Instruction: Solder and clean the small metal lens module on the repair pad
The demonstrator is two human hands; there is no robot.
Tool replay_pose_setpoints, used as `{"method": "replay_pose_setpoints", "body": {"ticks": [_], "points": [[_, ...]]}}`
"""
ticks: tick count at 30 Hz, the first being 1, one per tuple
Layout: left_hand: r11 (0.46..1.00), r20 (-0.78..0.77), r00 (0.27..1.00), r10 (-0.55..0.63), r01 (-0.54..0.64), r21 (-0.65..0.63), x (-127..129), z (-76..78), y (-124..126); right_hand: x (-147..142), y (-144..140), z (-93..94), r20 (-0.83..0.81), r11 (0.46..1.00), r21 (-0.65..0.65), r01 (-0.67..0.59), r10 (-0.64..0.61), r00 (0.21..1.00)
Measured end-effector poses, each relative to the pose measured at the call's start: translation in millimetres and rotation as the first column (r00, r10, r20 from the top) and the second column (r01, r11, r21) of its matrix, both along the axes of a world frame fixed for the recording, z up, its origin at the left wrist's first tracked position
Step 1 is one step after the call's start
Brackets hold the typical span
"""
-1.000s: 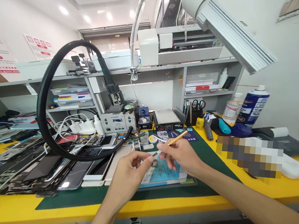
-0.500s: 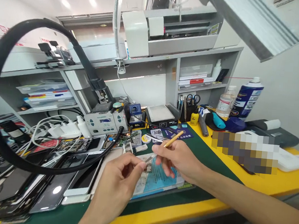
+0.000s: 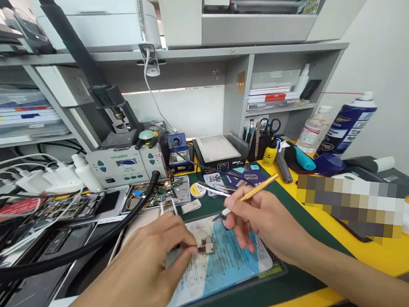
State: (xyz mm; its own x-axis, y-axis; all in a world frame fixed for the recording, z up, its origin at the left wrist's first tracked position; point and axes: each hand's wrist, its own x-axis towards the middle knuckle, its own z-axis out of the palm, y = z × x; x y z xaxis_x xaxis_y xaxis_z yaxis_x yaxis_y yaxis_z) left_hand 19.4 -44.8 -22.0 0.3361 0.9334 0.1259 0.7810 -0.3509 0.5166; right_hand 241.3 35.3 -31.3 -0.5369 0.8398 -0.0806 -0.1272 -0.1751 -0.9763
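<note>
My left hand [image 3: 157,252] is closed in a pinch, thumb against forefinger, on a small phone part [image 3: 209,246] with a brown flex strip and a silvery square end. That part hangs just over a smudged white-and-blue pad [image 3: 229,267]. In my right hand [image 3: 263,214] a gold-handled craft knife [image 3: 261,188] is gripped like a pen, its handle pointing up and right. The knife's short dark blade lies up and to the right of the part, apart from it. My right hand's lower fingers curl loosely above the pad.
Circuit boards fill a tray [image 3: 171,194] behind my left hand. A thick black hose [image 3: 125,223] curves across the left side, over several phones. At the back stand a grey hot-air station [image 3: 127,165], a soldering stand [image 3: 179,153], a yellow bottle [image 3: 269,155] and a spray can [image 3: 348,124].
The view has tipped down and come nearer the bench. My right hand has drawn the blade up and away from the small part, which my left hand still pinches.
</note>
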Motion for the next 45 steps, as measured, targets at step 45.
{"method": "replay_pose_setpoints", "body": {"ticks": [45], "points": [[0.945, -0.123, 0.979, -0.162, 0.190, 0.267, -0.2, -37.5, 26.7, 0.5, -3.6, -9.3, 0.468, 0.983, -0.133, -0.125, 0.174, 0.867]]}}
